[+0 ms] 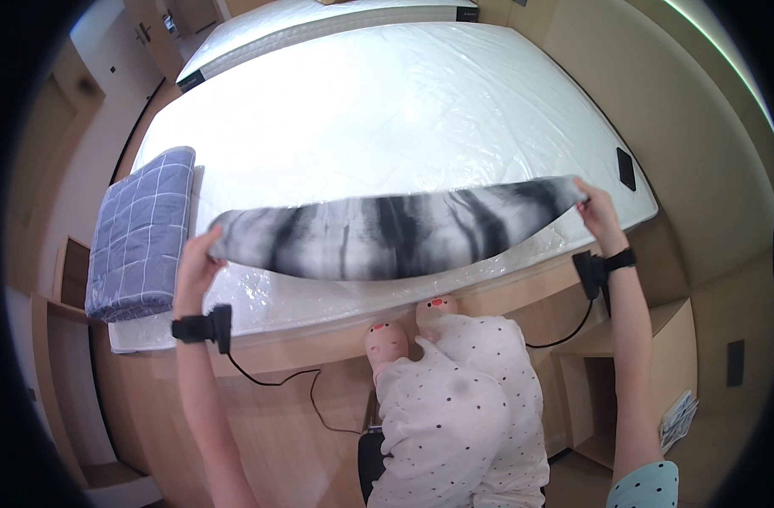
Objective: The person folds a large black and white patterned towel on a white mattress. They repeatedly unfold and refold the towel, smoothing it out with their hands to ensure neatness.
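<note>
A long piece of fabric (361, 238) with blurred black, grey and white bands stretches between my hands above the near edge of the mattress. My left hand (199, 263) pinches its left end. At the other end, my right hand (595, 206) grips the pale corner between thumb and fingers. The cloth sags along its lower edge and looks folded or gathered lengthwise. Beneath it lies a white mattress (361, 114) in shiny clear plastic wrap. Close to my left hand sits a folded blue-grey quilt (147, 235) with a white grid pattern.
A black smartphone (625, 169) lies near the mattress's right edge. Another wrapped mattress (336, 20) stands behind. Below me are my slippered feet (387, 346) at the wooden bed frame (298, 355). An open bedside cabinet (590, 381) is on the right; cables (266, 383) hang from black wrist devices.
</note>
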`<act>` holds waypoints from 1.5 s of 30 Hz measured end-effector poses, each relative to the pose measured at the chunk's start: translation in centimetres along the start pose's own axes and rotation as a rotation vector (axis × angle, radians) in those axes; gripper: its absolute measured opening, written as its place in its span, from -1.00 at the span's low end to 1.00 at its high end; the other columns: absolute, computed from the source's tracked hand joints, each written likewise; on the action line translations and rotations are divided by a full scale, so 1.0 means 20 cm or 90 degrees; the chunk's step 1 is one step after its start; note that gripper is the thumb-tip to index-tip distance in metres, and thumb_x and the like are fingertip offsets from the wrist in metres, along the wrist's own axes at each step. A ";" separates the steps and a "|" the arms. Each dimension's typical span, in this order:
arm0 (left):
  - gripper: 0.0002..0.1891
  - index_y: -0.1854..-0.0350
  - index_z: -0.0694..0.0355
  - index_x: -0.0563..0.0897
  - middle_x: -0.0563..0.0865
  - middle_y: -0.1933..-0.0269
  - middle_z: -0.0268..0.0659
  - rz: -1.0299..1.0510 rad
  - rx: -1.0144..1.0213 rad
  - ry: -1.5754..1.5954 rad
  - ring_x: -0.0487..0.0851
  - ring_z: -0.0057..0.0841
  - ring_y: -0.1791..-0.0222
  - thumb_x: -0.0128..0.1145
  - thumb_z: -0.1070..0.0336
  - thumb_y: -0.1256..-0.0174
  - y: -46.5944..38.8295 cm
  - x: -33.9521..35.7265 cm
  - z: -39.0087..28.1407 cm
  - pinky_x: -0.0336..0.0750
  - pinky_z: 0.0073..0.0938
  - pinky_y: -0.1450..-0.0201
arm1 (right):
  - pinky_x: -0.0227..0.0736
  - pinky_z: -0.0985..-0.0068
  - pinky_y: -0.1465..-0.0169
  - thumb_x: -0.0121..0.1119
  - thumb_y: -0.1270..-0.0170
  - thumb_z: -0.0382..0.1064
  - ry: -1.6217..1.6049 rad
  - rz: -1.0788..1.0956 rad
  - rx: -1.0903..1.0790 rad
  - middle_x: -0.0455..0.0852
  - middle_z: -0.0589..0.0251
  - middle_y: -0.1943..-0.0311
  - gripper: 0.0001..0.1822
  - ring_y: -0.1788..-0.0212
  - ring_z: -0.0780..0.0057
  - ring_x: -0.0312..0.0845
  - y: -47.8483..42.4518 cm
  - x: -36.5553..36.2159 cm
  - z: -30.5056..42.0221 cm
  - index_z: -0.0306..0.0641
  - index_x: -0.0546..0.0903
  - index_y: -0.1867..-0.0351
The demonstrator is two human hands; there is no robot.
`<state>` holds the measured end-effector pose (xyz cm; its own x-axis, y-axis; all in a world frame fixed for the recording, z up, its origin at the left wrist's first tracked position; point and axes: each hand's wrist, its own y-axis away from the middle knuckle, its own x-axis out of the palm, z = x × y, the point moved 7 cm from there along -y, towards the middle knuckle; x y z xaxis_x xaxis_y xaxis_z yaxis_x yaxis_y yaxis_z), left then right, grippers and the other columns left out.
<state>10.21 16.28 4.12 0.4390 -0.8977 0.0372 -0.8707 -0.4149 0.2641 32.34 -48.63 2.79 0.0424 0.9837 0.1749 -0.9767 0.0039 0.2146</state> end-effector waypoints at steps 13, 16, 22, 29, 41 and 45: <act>-0.47 0.40 0.34 0.59 0.68 0.41 -0.25 0.087 -0.226 -0.336 0.65 -0.57 0.46 0.15 -0.18 -0.11 0.14 0.14 0.41 0.52 -0.60 0.42 | 0.44 0.63 0.63 0.22 -0.08 0.08 0.563 0.093 0.103 0.63 0.20 0.61 -0.53 0.62 0.54 0.56 0.09 0.16 -0.38 -0.42 0.58 0.49; -0.57 0.33 0.35 0.60 0.69 0.43 -0.20 0.101 -0.246 -0.359 0.69 -0.54 0.44 0.16 -0.04 -0.16 0.24 0.25 0.51 0.53 -0.63 0.43 | 0.52 0.63 0.54 0.25 -0.08 0.00 0.483 0.114 0.224 0.65 0.17 0.55 -0.61 0.57 0.55 0.60 0.25 0.21 -0.55 -0.39 0.59 0.48; -0.69 0.15 0.36 0.50 0.64 0.38 -0.28 0.018 -0.049 -0.197 0.64 -0.57 0.54 0.13 0.21 -0.21 0.05 0.20 0.26 0.52 -0.67 0.53 | 0.50 0.64 0.41 0.29 -0.03 -0.28 0.342 0.102 0.122 0.63 0.19 0.39 -0.70 0.45 0.59 0.54 0.17 0.15 -0.50 -0.29 0.44 0.26; -0.71 0.28 0.21 0.58 0.60 0.42 -0.43 -0.040 -0.074 -0.363 0.52 -0.70 0.48 0.19 0.08 -0.12 0.07 -0.08 0.41 0.43 -0.60 0.44 | 0.41 0.63 0.40 0.23 -0.07 -0.41 0.325 0.040 -0.035 0.59 0.27 0.40 -0.52 0.39 0.60 0.50 0.24 -0.15 -0.46 -0.29 0.30 -0.02; -0.68 0.10 0.25 0.56 0.64 0.21 -0.37 0.044 -0.136 -0.148 0.58 -0.66 0.25 0.18 0.19 -0.16 0.19 0.03 0.48 0.49 -0.61 0.36 | 0.47 0.68 0.39 0.28 -0.09 -0.09 0.376 0.035 0.196 0.62 0.32 0.37 -0.57 0.44 0.57 0.52 0.40 -0.05 -0.73 -0.35 0.54 0.11; -0.77 0.11 0.21 0.52 0.64 0.20 -0.38 0.018 0.021 -0.060 0.58 -0.69 0.26 0.12 0.25 -0.23 0.14 0.06 0.27 0.49 -0.61 0.35 | 0.48 0.66 0.43 0.27 -0.07 -0.18 0.272 0.094 -0.008 0.64 0.31 0.35 -0.62 0.40 0.60 0.56 0.28 0.17 -0.33 -0.35 0.53 0.11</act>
<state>7.15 13.25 -0.25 0.3934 -0.9182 -0.0467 -0.8898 -0.3931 0.2317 25.70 -44.00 -1.75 -0.1851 0.9599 -0.2108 -0.9685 -0.1418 0.2049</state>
